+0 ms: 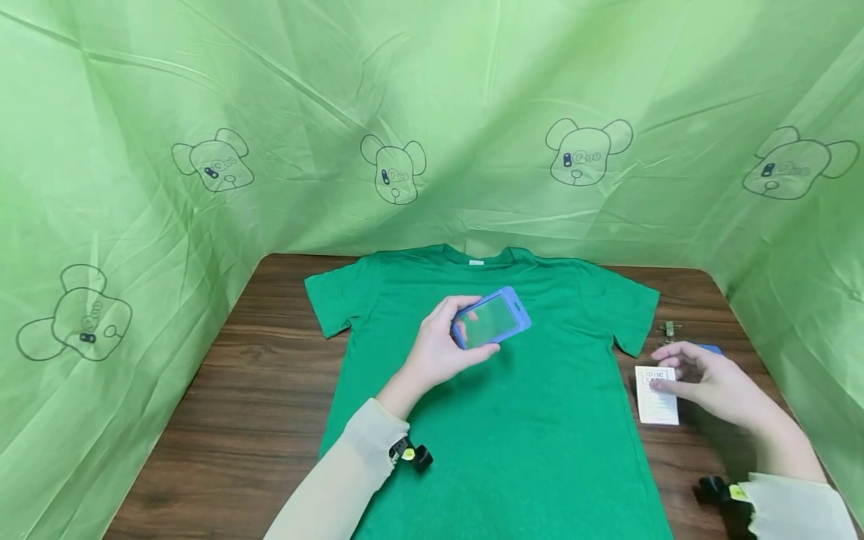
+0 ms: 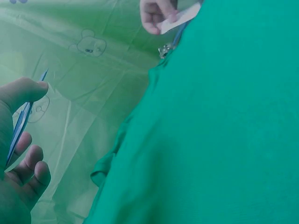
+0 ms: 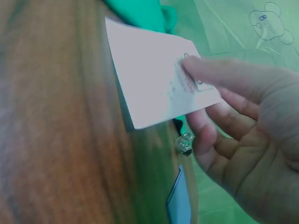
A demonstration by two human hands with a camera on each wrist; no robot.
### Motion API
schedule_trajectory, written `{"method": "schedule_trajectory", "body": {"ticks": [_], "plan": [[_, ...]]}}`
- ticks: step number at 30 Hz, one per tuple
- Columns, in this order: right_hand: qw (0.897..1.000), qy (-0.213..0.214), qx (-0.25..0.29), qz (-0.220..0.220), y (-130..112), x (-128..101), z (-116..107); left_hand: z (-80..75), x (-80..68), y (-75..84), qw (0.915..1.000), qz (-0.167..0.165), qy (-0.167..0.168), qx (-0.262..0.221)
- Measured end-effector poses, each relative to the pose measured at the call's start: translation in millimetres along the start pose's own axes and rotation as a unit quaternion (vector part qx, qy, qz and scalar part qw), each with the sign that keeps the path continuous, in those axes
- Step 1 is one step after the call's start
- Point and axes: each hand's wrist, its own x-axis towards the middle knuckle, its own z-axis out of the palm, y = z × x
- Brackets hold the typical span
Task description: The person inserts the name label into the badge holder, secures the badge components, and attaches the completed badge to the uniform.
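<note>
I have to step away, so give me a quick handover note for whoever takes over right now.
Left hand: holds the blue badge holder above the green T-shirt; its clear window looks empty.
Right hand: pinches the white card, one edge lifted off the wooden table, right of the shirt.
Nearby: a metal clip and another blue piece lie behind the right hand.
Done: holder picked up, card grasped.
Left, judging by this: card is not in the holder; clip is unattached.
</note>
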Motion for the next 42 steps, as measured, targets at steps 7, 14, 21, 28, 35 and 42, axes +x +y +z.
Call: {"method": "schedule_trajectory", "body": {"ticks": [7,14,21,28,35,42], "plan": [[0.999,0.037,-0.025,0.021,-17,7,-15,0.1,0.0,2.0,1.0000,0.000,-0.002,-0.007],[0.997,0.078,-0.003,-0.007,-56,18,-25,1.4,0.4,0.9,1.0000,0.001,0.000,-0.004],[0.992,0.108,0.068,-0.013,-96,36,-22,1.3,0.5,0.8,1.0000,-0.001,0.001,-0.002],[0.980,0.157,0.124,-0.017,-131,61,-9,1.1,-0.1,0.1,1.0000,0.004,0.000,0.001],[0.965,0.162,0.204,-0.029,-152,77,5,2.1,-0.1,-0.9,1.0000,0.005,0.002,0.006],[0.934,0.157,0.317,-0.048,-158,83,16,2.8,-0.2,-2.1,1.0000,0.005,0.000,0.007]]}}
